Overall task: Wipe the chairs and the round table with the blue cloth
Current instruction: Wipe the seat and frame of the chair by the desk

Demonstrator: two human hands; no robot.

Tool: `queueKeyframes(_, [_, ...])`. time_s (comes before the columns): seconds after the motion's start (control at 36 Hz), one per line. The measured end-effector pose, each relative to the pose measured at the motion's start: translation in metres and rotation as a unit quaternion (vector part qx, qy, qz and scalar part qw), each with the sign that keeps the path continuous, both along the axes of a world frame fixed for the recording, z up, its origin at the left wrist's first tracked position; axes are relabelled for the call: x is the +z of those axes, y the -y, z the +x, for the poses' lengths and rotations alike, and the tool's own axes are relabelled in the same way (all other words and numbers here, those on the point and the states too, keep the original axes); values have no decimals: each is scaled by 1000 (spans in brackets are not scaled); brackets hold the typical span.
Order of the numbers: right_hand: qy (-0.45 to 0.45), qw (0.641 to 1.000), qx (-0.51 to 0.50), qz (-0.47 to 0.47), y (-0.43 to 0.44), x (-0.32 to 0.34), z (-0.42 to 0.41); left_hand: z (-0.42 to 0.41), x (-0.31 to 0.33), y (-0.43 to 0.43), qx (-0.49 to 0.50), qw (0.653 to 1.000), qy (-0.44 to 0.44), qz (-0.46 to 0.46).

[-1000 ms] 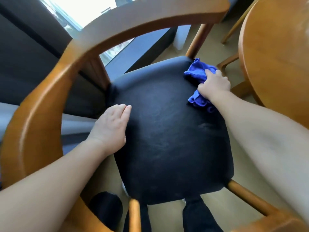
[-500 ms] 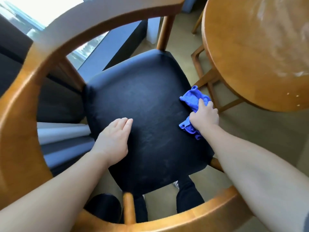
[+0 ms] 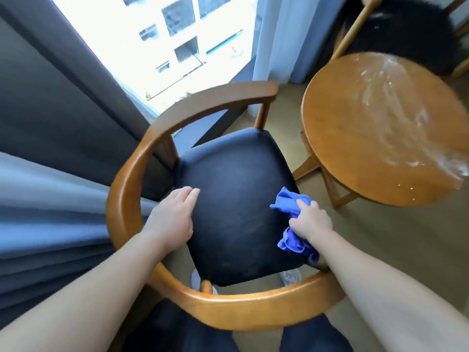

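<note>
A wooden armchair (image 3: 127, 199) with a curved rail and a black padded seat (image 3: 236, 199) stands right below me. My right hand (image 3: 311, 221) grips the crumpled blue cloth (image 3: 290, 203) at the seat's right edge, cloth bunched in front of and behind the fist. My left hand (image 3: 172, 217) rests flat on the seat's left edge, fingers straight. The round wooden table (image 3: 355, 148) stands to the right, with shiny smears on its top.
A second chair (image 3: 406, 34) with a dark seat stands beyond the table at the top right. A bright window (image 3: 165, 47) and grey-blue curtains (image 3: 50, 212) fill the left. My dark-trousered legs (image 3: 177, 331) stand behind the chair's rail. Beige floor lies between chair and table.
My right hand has dragged the cloth from the seat's far right corner back along the right edge towards me. My head has risen, so the whole chair shows. The left hand stays put.
</note>
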State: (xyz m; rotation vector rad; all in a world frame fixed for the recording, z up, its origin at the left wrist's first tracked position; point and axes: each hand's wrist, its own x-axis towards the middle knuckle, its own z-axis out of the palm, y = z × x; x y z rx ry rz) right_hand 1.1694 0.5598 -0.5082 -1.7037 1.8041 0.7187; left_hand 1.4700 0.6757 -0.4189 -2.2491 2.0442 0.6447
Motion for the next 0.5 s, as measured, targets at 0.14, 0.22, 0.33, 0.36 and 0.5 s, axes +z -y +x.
queueKeyframes(0.14, [112, 984, 134, -38, 0, 62, 7, -20, 64, -40, 101, 993, -2, -59])
queueKeyframes(0.22, [153, 965, 205, -48, 4, 96, 6, -50, 97, -73, 158, 984, 17, -76])
queueKeyframes(0.33, [209, 938, 274, -43, 13, 132, 1, -100, 119, -121, 265, 961, 25, -82])
queueKeyframes(0.36, [216, 930, 293, -42, 14, 140, 1, -113, 120, -133, 291, 953, 18, -82])
queueKeyframes(0.5, [230, 897, 375, -47, 12, 169, -4, -180, 115, -182, 396, 913, -16, -96])
